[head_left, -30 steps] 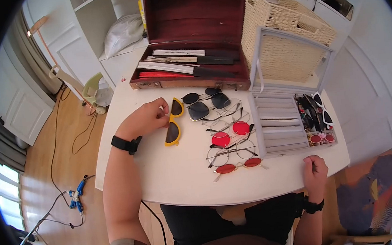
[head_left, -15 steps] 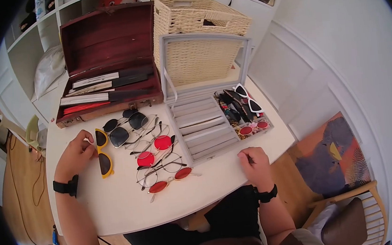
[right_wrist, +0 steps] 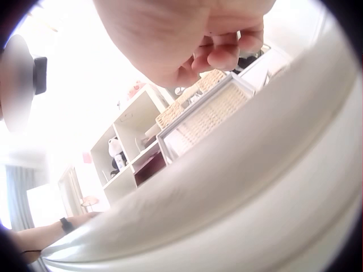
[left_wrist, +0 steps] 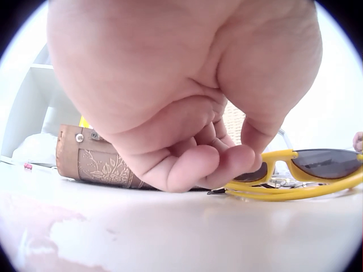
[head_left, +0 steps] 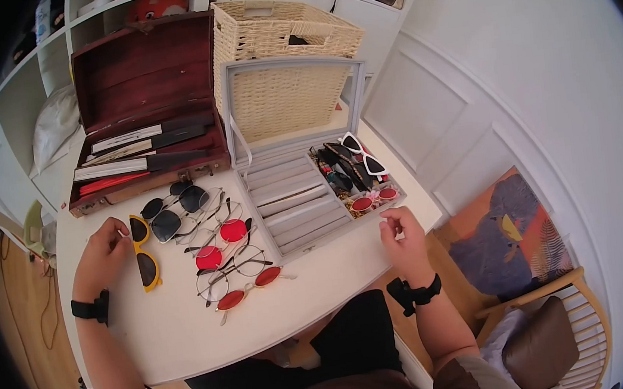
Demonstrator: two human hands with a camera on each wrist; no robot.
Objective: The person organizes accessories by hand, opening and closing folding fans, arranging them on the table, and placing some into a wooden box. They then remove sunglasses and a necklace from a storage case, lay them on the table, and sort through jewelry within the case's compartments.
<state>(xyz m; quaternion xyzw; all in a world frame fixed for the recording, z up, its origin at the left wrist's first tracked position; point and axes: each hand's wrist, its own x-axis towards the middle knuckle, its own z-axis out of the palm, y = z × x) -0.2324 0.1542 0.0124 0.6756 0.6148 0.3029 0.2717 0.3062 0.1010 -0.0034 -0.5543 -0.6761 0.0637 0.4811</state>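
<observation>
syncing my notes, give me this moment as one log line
left hand: pinching yellow sunglasses | right hand: empty, fingers loosely curled | grey case: lid up | dark red chest: open

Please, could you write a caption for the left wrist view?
Left hand with curled fingers at yellow sunglasses, a brown box behind.
</observation>
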